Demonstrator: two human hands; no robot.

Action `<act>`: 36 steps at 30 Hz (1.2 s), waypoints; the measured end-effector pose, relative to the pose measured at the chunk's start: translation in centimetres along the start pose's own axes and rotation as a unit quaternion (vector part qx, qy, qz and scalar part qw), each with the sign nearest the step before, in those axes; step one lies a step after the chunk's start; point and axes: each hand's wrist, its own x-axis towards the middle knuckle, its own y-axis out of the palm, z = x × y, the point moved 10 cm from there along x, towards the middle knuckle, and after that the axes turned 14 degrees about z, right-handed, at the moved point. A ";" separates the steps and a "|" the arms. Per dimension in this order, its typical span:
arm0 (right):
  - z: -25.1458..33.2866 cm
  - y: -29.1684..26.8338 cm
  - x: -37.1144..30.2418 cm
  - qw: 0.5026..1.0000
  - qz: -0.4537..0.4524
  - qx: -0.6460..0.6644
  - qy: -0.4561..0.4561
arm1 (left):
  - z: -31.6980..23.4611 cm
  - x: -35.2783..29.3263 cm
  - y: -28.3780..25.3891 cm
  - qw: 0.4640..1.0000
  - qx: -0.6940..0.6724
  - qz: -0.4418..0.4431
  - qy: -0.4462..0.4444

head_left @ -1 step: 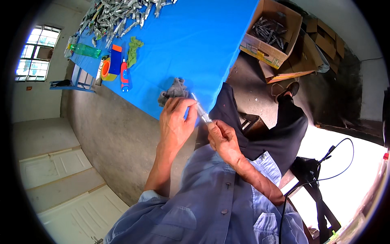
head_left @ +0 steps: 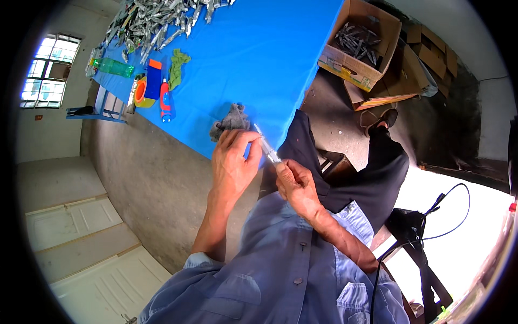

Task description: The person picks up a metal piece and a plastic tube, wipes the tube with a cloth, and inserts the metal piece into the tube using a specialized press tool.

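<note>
My right hand is closed round the lower end of a slim silver piece that looks clear or plastic-wrapped; its exact kind is too small to make out. The piece slants up and left toward the table edge. At its upper part my left hand pinches it between thumb and fingertips, which partly hide it. Just beyond my left fingers, a crumpled dark grey cloth lies on the blue-covered table. Many similar slim silver pieces are heaped at the table's far left.
On the table's left stand a green bottle, a tape roll, a blue-and-orange box, a red-and-blue tool and a green cloth. A cardboard box holding silver pieces stands right of the table.
</note>
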 end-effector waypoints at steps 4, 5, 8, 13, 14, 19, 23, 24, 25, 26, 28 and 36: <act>-0.3 -0.1 0.0 1.000 0.000 -0.004 0.000 | 0.4 -0.4 -0.9 0.999 0.017 -0.037 0.006; -0.3 -0.1 -0.1 1.000 -0.001 -0.001 -0.003 | 0.9 -0.7 -1.6 0.998 0.020 -0.056 -0.016; 0.1 0.1 -0.2 1.000 0.000 0.001 -0.010 | 1.8 -0.5 -3.1 0.992 0.076 -0.089 -0.042; 0.6 0.6 -0.3 1.000 0.009 0.010 -0.018 | 3.8 -0.3 -2.4 0.991 0.110 -0.028 -0.078; 0.4 0.6 -0.3 0.999 0.013 0.021 -0.020 | 4.4 -0.4 -2.3 0.991 0.103 -0.028 -0.080; 0.3 0.5 -0.3 0.999 0.026 -0.013 -0.033 | 6.4 -1.0 -2.9 0.992 -0.001 -0.047 -0.119; 1.1 0.8 -0.3 0.999 0.026 -0.018 -0.043 | 3.0 -1.9 -2.5 0.988 -0.096 -0.006 -0.124; 1.2 0.9 -0.3 0.999 0.025 -0.014 -0.045 | 1.4 -2.1 -1.9 0.989 -0.104 0.022 -0.104; 1.4 1.1 -0.3 0.998 0.026 -0.009 -0.049 | 0.0 -2.2 -1.3 0.989 -0.110 0.049 -0.084; 1.5 1.0 -0.4 0.999 0.013 -0.008 -0.047 | -1.0 -2.5 -0.6 0.990 -0.113 0.060 -0.059; 1.5 0.8 -0.7 0.999 -0.013 -0.005 -0.042 | -2.4 -3.1 0.8 0.989 -0.120 0.077 -0.025; 0.9 0.2 -0.3 0.997 0.010 -0.043 -0.063 | -2.1 -2.2 2.2 0.996 -0.056 0.073 -0.005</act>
